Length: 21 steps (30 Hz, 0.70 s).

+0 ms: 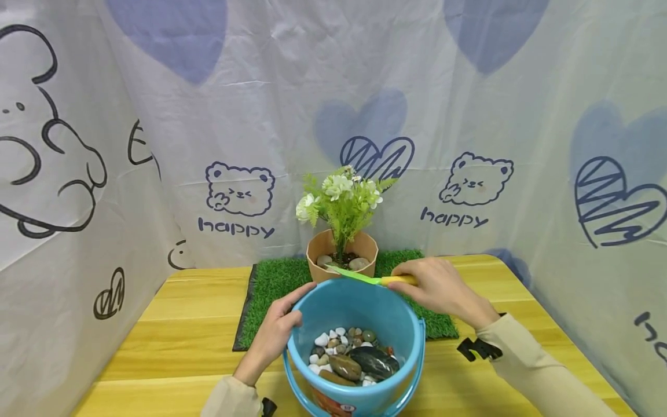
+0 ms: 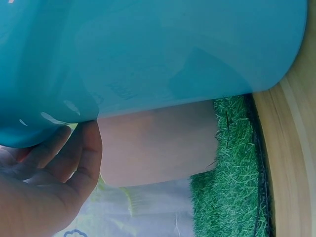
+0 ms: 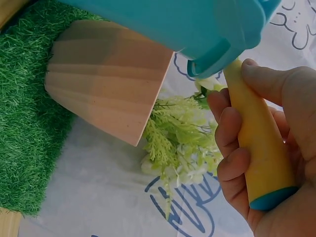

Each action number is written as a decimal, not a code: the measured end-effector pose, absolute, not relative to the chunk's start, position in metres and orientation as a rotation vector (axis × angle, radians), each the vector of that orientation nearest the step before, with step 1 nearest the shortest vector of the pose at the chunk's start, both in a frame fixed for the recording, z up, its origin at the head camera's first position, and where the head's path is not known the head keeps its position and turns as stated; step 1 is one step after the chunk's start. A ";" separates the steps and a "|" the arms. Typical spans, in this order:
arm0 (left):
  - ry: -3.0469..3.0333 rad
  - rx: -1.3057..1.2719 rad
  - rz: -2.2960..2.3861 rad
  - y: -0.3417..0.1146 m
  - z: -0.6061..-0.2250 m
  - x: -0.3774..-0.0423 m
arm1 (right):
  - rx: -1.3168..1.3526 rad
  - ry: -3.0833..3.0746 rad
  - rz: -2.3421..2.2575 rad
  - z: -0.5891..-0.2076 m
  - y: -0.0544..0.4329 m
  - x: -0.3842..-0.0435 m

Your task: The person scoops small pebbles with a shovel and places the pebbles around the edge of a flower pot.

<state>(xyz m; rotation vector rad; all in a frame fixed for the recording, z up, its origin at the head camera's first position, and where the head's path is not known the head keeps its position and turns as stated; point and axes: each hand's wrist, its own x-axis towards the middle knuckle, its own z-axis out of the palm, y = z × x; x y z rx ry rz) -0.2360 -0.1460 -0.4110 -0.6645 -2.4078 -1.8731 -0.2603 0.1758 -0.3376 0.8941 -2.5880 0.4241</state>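
Observation:
My left hand (image 1: pixel 278 324) grips the rim of a blue bucket (image 1: pixel 383 301) on its left side. In the left wrist view, the fingers (image 2: pixel 89 153) curl up against the bucket's outer wall. Inside the bucket lie small white and brown pebbles (image 1: pixel 322 340) and a large dark stone (image 1: pixel 372 362). My right hand (image 1: pixel 435 286) holds a small garden trowel by its yellow handle (image 3: pixel 261 148), fingers and thumb wrapped round it. The trowel's narrow green blade (image 1: pixel 356 274) points left above the bucket's far rim, overlapping the flowerpot (image 1: pixel 341 278) in the head view.
Behind the bucket, the flowerpot holds white flowers (image 1: pixel 339 188), green leaves and several stones. It stands on a green turf mat (image 1: pixel 278 272) on a wooden table (image 1: pixel 172 324). A printed white cloth (image 1: pixel 292 116) hangs round the back and sides. The bucket's handle (image 1: pixel 297 391) hangs down in front.

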 end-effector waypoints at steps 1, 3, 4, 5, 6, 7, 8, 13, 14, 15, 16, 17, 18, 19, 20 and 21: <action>-2.406 -0.666 -1.871 -0.146 -0.411 -0.236 | 0.896 -2.584 0.425 -0.338 0.176 -0.259; -2.408 -0.662 -1.862 -0.145 -0.411 -0.236 | 0.898 -2.576 0.424 -0.338 0.177 -0.257; -2.410 -0.654 -1.854 -0.145 -0.411 -0.236 | 0.900 -2.576 0.428 -0.338 0.177 -0.256; -2.413 -0.645 -1.847 -0.145 -0.411 -0.236 | 0.903 -2.577 0.429 -0.337 0.177 -0.254; -2.411 -0.637 -1.845 -0.145 -0.411 -0.235 | 0.905 -2.580 0.424 -0.338 0.177 -0.253; -2.412 -0.629 -1.840 -0.144 -0.411 -0.235 | 0.909 -2.585 0.420 -0.338 0.177 -0.252; -2.414 -0.621 -1.836 -0.144 -0.411 -0.235 | 0.916 -2.589 0.416 -0.338 0.177 -0.250; -2.418 -0.611 -1.841 -0.143 -0.411 -0.235 | 0.933 -2.597 0.413 -0.341 0.177 -0.246; -2.417 -0.614 -1.849 -0.143 -0.411 -0.235 | 0.936 -2.595 0.417 -0.342 0.177 -0.245; -2.417 -0.615 -1.855 -0.143 -0.410 -0.235 | 0.941 -2.590 0.413 -0.343 0.177 -0.245; -2.416 -0.614 -1.862 -0.144 -0.410 -0.235 | 0.948 -2.585 0.412 -0.344 0.177 -0.245; -2.414 -0.614 -1.870 -0.144 -0.410 -0.235 | 0.958 -2.578 0.411 -0.345 0.177 -0.244; -2.414 -0.615 -1.876 -0.144 -0.410 -0.235 | 0.968 -2.572 0.411 -0.346 0.176 -0.244; -2.412 -0.620 -1.874 -0.144 -0.410 -0.235 | 0.978 -2.568 0.412 -0.348 0.176 -0.244; -2.410 -0.624 -1.872 -0.144 -0.410 -0.235 | 0.986 -2.565 0.414 -0.349 0.176 -0.243; -2.411 -0.626 -1.864 -0.144 -0.410 -0.235 | 0.993 -2.560 0.417 -0.349 0.176 -0.243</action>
